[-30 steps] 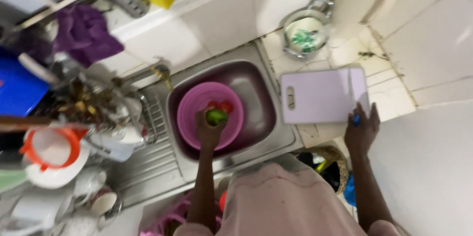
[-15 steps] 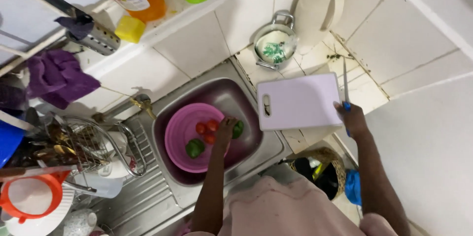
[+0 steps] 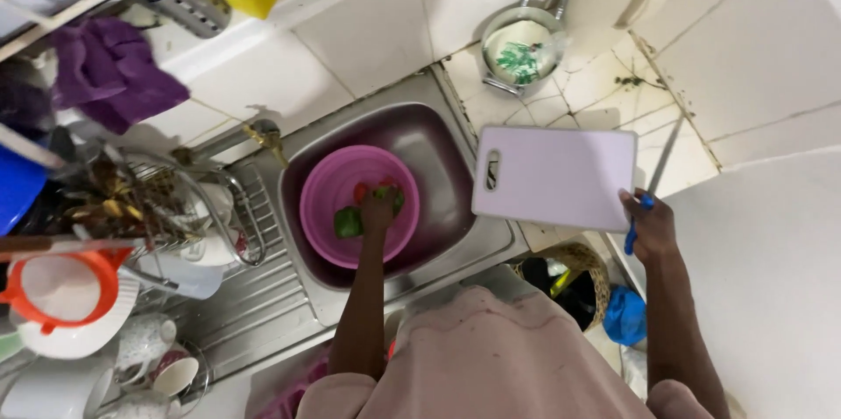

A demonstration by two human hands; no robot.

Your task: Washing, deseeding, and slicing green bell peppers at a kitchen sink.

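A person stands at a kitchen sink (image 3: 455, 235), seen from above.
Mid-frame, the left hand (image 3: 378, 209) reaches among vegetables in a pink bowl (image 3: 320, 200), fingers hidden; at right, the right hand (image 3: 650, 226) grips a blue-handled knife (image 3: 648, 187) beside the lilac cutting board (image 3: 556, 176).

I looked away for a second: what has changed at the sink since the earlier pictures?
Little. The left hand has stayed inside the pink basin, shifting among the red and green vegetables; whether it grips one is unclear. The right hand still holds the blue-handled knife at the cutting board corner. Basin, board and pot stayed put; only the camera view shifted.
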